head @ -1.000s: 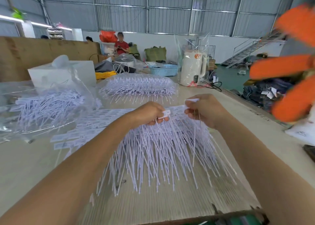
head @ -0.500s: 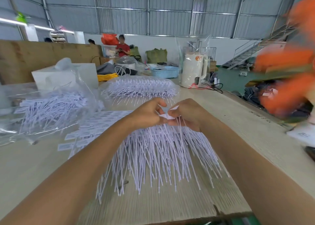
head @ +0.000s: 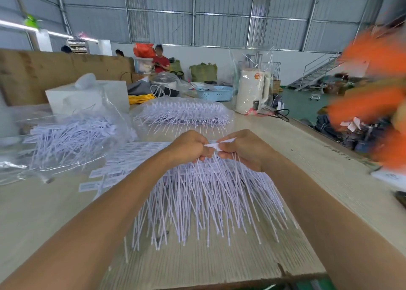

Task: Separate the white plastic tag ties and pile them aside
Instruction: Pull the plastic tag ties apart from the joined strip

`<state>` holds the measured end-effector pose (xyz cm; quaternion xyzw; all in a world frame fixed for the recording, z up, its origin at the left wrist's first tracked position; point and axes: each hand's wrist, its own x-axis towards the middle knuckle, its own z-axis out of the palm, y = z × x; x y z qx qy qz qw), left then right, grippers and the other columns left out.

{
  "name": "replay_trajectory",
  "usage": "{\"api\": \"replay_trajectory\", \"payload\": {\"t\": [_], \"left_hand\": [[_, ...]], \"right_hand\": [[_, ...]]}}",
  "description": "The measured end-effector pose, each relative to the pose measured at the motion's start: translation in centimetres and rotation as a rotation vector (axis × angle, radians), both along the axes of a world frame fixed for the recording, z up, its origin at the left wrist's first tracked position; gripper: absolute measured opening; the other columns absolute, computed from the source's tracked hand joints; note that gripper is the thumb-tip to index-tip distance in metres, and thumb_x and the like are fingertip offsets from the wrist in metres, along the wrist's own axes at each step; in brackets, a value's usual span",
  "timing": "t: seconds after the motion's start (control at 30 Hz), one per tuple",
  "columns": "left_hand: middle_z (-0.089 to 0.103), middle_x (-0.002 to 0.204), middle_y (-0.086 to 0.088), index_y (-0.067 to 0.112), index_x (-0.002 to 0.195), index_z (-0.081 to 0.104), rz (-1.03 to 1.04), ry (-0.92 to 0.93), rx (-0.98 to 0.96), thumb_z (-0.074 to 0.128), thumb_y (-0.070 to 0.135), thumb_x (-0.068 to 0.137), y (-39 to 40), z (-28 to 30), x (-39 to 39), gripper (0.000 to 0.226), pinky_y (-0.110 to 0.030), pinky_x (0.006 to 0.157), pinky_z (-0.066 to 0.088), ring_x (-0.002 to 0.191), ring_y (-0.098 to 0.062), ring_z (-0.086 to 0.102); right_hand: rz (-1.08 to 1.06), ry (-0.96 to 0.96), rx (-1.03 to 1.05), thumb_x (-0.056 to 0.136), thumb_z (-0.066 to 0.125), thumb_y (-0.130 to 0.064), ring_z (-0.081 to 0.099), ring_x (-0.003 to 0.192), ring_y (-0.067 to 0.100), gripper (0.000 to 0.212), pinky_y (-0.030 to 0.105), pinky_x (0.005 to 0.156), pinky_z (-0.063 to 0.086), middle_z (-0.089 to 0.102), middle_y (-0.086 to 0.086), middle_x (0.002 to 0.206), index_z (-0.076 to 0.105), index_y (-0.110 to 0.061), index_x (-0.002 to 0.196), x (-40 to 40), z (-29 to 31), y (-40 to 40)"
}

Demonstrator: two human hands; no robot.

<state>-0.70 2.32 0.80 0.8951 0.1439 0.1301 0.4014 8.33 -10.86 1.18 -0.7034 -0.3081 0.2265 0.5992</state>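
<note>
Left hand (head: 189, 145) and right hand (head: 243, 149) close together above the worktop (head: 44, 212), fingers curled, both pinching the flat white heads of the tag ties (head: 214, 145) between them. Thin tails of that bunch of tag ties (head: 206, 201) fanning down toward the near edge. Separated tag ties (head: 114, 168) lying flat just left of the bunch. Farther left, a loose heap in a clear plastic bag (head: 70, 135). Behind the hands, another bagged bundle (head: 182, 113). White electric kettle (head: 252, 94) at the back right.

Both forearms are bare to the frame's edge, and the left hand (head: 189, 145) and right hand (head: 243, 149) wear no gloves, rings or watch.
</note>
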Motion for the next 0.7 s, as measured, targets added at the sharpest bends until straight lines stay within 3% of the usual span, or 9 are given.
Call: {"api": "replay_trajectory", "payload": {"t": [0.1, 0.17, 0.3, 0.37, 0.43, 0.5, 0.53, 0.6, 0.7], "left_hand": [[0.052, 0.052, 0.001, 0.01, 0.068, 0.067, 0.001, -0.02, 0.024, 0.063, 0.018, 0.088, -0.3, -0.1, 0.1, 0.022, -0.024, 0.055, 0.033, 0.05, -0.013, 0.044], [0.052, 0.052, 0.003, 0.014, 0.062, 0.065, 0.006, -0.037, 0.001, 0.059, 0.025, 0.092, -0.6, -0.1, 0.1, 0.032, -0.023, 0.055, 0.032, 0.05, -0.011, 0.045], [0.058, 0.064, -0.007, 0.01, 0.065, 0.065, 0.041, -0.061, -0.084, 0.058, 0.021, 0.092, -0.9, 0.3, 0.3, 0.03, -0.025, 0.054, 0.032, 0.057, -0.017, 0.045], [0.059, 0.054, 0.0, 0.01, 0.062, 0.063, 0.054, -0.071, -0.136, 0.059, 0.016, 0.091, -0.9, 0.6, 0.4, 0.03, -0.023, 0.051, 0.032, 0.054, -0.015, 0.045], [0.053, 0.041, 0.009, 0.013, 0.058, 0.058, 0.048, -0.063, -0.187, 0.059, 0.013, 0.09, -0.9, 0.9, 0.4, 0.032, -0.02, 0.046, 0.031, 0.047, -0.01, 0.042], [0.046, 0.035, 0.01, 0.011, 0.059, 0.056, 0.006, -0.018, -0.231, 0.058, 0.012, 0.09, -0.8, 1.1, 0.1, 0.031, -0.015, 0.039, 0.026, 0.036, -0.005, 0.036], [0.044, 0.034, 0.01, 0.01, 0.059, 0.055, -0.02, 0.008, -0.217, 0.058, 0.012, 0.09, -0.7, 1.2, -0.1, 0.032, -0.014, 0.037, 0.025, 0.032, -0.004, 0.033], [0.044, 0.036, 0.01, 0.012, 0.059, 0.055, -0.06, 0.048, -0.135, 0.056, 0.016, 0.093, -0.6, 1.3, -0.5, 0.034, -0.014, 0.039, 0.029, 0.033, -0.003, 0.035], [0.052, 0.048, 0.005, 0.006, 0.076, 0.062, -0.081, 0.064, -0.083, 0.049, 0.012, 0.096, -0.9, 1.4, -0.6, 0.025, -0.015, 0.047, 0.033, 0.047, -0.006, 0.044]], "right_hand": [[0.036, -0.078, -0.055, 0.088, 0.057, 0.004, 0.053, 0.054, 0.015, 0.007, 0.018, 0.05, 0.048, 0.056, 0.013, 0.068, 0.062, 0.007, 0.084, -0.2, 0.0, -0.3], [-0.004, -0.139, -0.055, 0.087, 0.059, 0.005, 0.049, 0.051, 0.015, 0.016, 0.018, 0.045, 0.046, 0.053, 0.012, 0.064, 0.059, -0.001, 0.072, -0.1, -0.2, -0.2], [-0.102, -0.263, -0.029, 0.085, 0.06, 0.004, 0.05, 0.045, 0.011, 0.019, 0.018, 0.044, 0.046, 0.052, 0.009, 0.062, 0.056, -0.007, 0.071, -0.2, -0.7, 0.0], [-0.128, -0.401, -0.022, 0.085, 0.06, 0.004, 0.048, 0.039, 0.003, 0.023, 0.014, 0.042, 0.041, 0.052, 0.007, 0.059, 0.055, -0.011, 0.068, -0.5, -1.0, 0.1], [-0.174, -0.607, -0.051, 0.083, 0.058, 0.007, 0.049, 0.046, 0.001, 0.023, 0.011, 0.046, 0.036, 0.051, 0.002, 0.062, 0.056, -0.01, 0.069, -0.4, -1.4, 0.1], [-0.268, -0.782, -0.095, 0.083, 0.054, 0.009, 0.051, 0.063, 0.014, 0.013, 0.019, 0.055, 0.036, 0.052, 0.003, 0.071, 0.06, -0.003, 0.079, 0.3, -1.8, -0.2], [-0.326, -0.744, -0.073, 0.084, 0.053, 0.008, 0.053, 0.067, 0.018, 0.011, 0.022, 0.059, 0.04, 0.054, 0.005, 0.075, 0.061, 0.0, 0.085, 1.0, -1.9, -0.6], [-0.393, -0.42, 0.073, 0.087, 0.056, 0.002, 0.056, 0.062, 0.018, 0.008, 0.023, 0.054, 0.05, 0.055, 0.006, 0.074, 0.061, 0.001, 0.093, 2.1, -1.6, -1.5], [-0.362, -0.048, 0.184, 0.088, 0.058, 0.001, 0.046, 0.054, 0.015, 0.01, 0.018, 0.041, 0.044, 0.048, 0.008, 0.068, 0.055, -0.003, 0.079, 3.1, 0.0, -2.6]]}}
